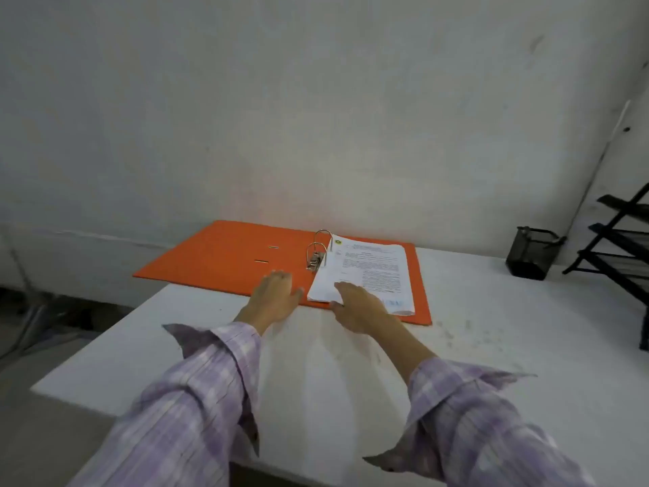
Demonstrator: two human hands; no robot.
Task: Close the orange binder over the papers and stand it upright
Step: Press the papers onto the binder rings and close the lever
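The orange binder (224, 256) lies open and flat at the far side of the white table (351, 381), its left cover hanging past the table's left edge. Metal rings (318, 249) stand up at its spine. A stack of printed papers (372, 272) rests on the right cover, threaded on the rings. My left hand (275, 295) lies flat with fingers spread on the binder's near edge, left of the papers. My right hand (358, 305) rests palm down on the near left corner of the papers, fingers loosely spread. Neither hand grips anything.
A black mesh pen holder (532, 254) stands at the back right of the table. A black wire tray rack (621, 240) is at the far right edge. A pale wall rises right behind the binder. The floor shows off the table's left side.
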